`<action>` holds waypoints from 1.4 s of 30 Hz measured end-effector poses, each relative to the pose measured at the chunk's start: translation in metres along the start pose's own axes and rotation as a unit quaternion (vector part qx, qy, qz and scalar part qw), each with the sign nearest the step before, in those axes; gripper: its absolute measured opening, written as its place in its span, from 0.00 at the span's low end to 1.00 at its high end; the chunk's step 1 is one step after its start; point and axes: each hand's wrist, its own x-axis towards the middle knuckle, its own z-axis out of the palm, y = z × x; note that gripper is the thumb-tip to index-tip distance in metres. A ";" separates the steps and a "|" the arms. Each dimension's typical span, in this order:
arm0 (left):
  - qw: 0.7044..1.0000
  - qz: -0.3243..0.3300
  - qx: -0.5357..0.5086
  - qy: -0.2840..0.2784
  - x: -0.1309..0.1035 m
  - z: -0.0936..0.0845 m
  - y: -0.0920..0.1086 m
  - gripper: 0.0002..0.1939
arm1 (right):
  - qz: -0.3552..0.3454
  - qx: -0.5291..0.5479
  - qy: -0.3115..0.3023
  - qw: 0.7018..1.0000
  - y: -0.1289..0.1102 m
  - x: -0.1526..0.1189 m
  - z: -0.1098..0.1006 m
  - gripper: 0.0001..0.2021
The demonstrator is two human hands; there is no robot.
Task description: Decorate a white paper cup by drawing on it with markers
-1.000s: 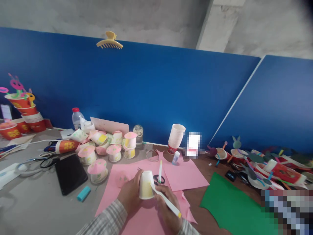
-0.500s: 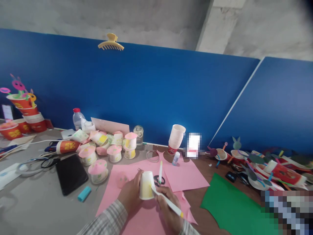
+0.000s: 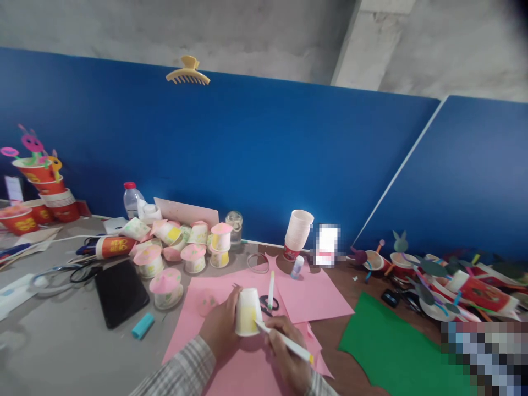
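Head view: left hand (image 3: 223,328) grips an upturned paper cup (image 3: 247,305), right hand (image 3: 284,356) a yellow-ended marker (image 3: 295,347), which, pressed too hard, could dent or twist the cup

The cup (image 3: 246,302) is showing white and yellow, the marker (image 3: 291,344) white and yellow; the sleeves (image 3: 183,364) are showing grey-white plaid, the paper (image 3: 243,374) pink.

The surface (image 3: 74,357) is grey at left, brown at right. Pink paper (image 3: 315,300), green paper (image 3: 381,341) and a black tablet (image 3: 122,293) lie on it; a stack of cups (image 3: 298,231) stands behind them.
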 end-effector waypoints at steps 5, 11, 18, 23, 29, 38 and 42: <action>1.000 -0.009 -0.005 -0.006 0.000 0.000 0.001 0.36 | 0.013 0.031 0.030 0.999 0.021 0.004 0.005 0.07; 1.000 -0.012 0.005 -0.012 0.001 0.000 0.001 0.36 | 0.013 0.004 0.015 1.000 0.006 0.004 0.003 0.04; 1.000 -0.001 -0.010 -0.010 0.000 -0.003 0.003 0.35 | -0.046 -0.033 -0.015 0.998 -0.011 0.002 0.000 0.05; 1.000 0.006 -0.021 -0.015 0.000 -0.006 0.007 0.34 | -0.023 -0.009 0.010 1.000 -0.003 0.005 0.006 0.06; 1.000 -0.014 -0.014 -0.022 0.000 -0.005 0.007 0.35 | -0.024 -0.011 0.006 1.000 -0.002 0.005 0.006 0.06; 1.000 0.012 -0.012 -0.010 0.000 -0.005 0.005 0.33 | -0.042 -0.022 -0.047 0.998 -0.008 -0.001 0.000 0.05; 1.000 0.011 -0.016 -0.010 0.000 -0.003 0.003 0.34 | -0.028 0.005 -0.015 0.999 0.002 0.003 0.006 0.05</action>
